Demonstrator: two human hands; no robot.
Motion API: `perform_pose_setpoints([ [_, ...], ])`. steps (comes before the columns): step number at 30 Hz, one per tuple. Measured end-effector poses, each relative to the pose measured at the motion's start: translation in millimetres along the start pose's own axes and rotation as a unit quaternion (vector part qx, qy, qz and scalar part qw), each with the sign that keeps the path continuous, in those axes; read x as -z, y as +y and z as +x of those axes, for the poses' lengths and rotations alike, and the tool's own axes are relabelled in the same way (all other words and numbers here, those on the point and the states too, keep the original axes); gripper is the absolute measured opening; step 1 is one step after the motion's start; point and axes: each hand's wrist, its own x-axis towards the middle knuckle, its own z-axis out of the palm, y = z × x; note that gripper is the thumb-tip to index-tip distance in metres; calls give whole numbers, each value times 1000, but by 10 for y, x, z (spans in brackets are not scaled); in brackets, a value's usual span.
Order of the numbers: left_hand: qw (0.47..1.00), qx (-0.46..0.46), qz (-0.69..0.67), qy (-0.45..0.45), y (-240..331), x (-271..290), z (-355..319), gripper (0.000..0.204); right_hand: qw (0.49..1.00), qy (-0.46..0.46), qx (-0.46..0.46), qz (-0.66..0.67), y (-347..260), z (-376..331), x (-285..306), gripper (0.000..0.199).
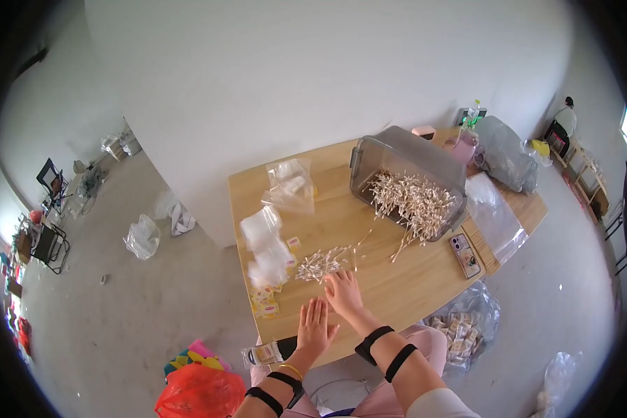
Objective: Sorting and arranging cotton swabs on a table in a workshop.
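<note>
The small pile of cotton swabs (319,265) lies on the near left part of the wooden surface (331,216). The right hand (343,292) is at the near right side of the pile. Its fingers are bent down, and I cannot tell if they pinch a swab. The left hand (315,333) is at the near edge, just left of the right hand. Its fingers are flat and straight, let go of everything.

A big grey see-through bin (400,143) sits at the far right, tipped toward the near side. It has lots more swabs (414,202) in it (a few poke out over the rim). A phone (465,256) lies to the right, near the bin. To the left of the small pile are clear plastic bags (266,240), with yellow cards (265,303) on their near side. At the far right are a grey bag (506,157) and a pink jug (465,148). On the floor, at the near left, is a red bag (198,393).
</note>
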Motion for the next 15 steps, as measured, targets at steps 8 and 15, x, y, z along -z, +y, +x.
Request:
perform_pose_setpoints([
  [8, 997, 15, -49, 66, -135, 299, 475, 73, 989, 97, -110, -4, 333, -95, 78, 15],
  [15, 993, 93, -53, 45, -480, 468, 1249, 77, 986, 139, -86, -16, 453, -399, 221, 14],
])
